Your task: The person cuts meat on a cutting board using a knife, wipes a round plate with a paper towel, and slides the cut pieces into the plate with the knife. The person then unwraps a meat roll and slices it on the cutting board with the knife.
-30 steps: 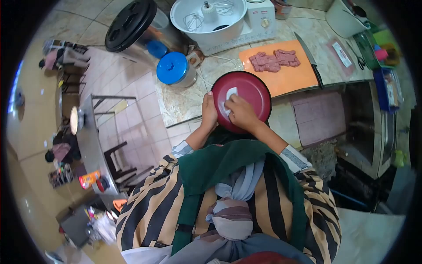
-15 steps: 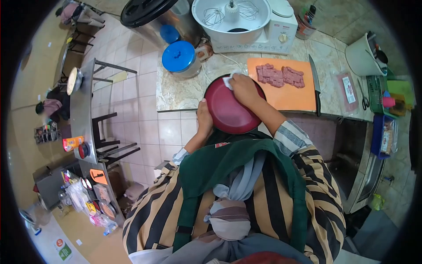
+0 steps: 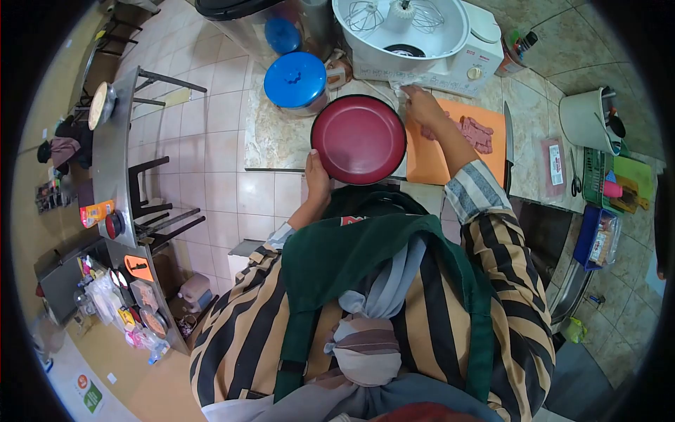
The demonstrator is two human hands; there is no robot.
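Observation:
A round pan (image 3: pixel 358 139) with a red inside and dark rim is at the counter's front edge. My left hand (image 3: pixel 318 178) grips its lower left side, thumb on the rim. My right hand (image 3: pixel 426 110) is off the pan, to its upper right, fingers pinched on a crumpled white tissue (image 3: pixel 398 88) by the base of the stand mixer (image 3: pixel 450 67). Below my right wrist lies an orange cutting board (image 3: pixel 427 162) with cut pink meat (image 3: pixel 477 135), partly covered by my forearm. A knife (image 3: pixel 508 141) lies along the board's right edge.
A blue-lidded container (image 3: pixel 295 81) stands left of the mixer. Further right on the counter (image 3: pixel 527 176) are a meat packet (image 3: pixel 554 165), scissors (image 3: pixel 576 172) and a utensil bucket (image 3: pixel 589 119). A metal table (image 3: pixel 123 151) stands off to the left, with a person beyond it.
My right hand has lifted the tissue off the pan and moved right, towards the mixer base. The pan, in my left hand, is slightly higher and further left in view.

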